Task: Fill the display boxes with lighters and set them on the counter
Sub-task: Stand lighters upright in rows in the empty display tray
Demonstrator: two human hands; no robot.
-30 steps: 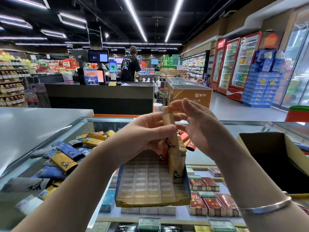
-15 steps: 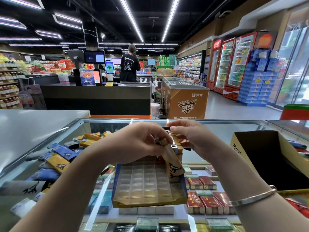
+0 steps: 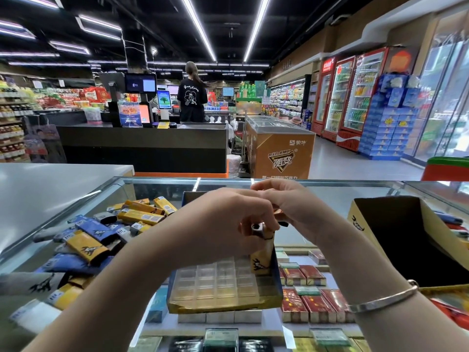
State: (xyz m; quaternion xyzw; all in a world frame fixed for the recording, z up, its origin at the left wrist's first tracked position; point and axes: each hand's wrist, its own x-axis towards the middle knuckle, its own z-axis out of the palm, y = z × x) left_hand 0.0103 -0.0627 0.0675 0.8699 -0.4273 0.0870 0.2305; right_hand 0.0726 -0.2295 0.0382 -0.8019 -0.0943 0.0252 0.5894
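1. Head view, glass counter: bears all the stock at working height; cigarette packs show beneath the glass.
2. Empty carton, 3 o'clock: open-topped, standing near the work; purpose not clear.
3. Display box, 6 o'clock of the hands: its slotted tray is mostly bare, set close so slots can be filled from the right edge.
4. Loose lighters, 9 o'clock: heaped within reach as supply.
5. Left hand: fingers curled round a yellow lighter, steering it upright into a right-side slot.
6. Right hand: fingers curled at the lighter's top, likely steadying it; exact hold cannot be told.
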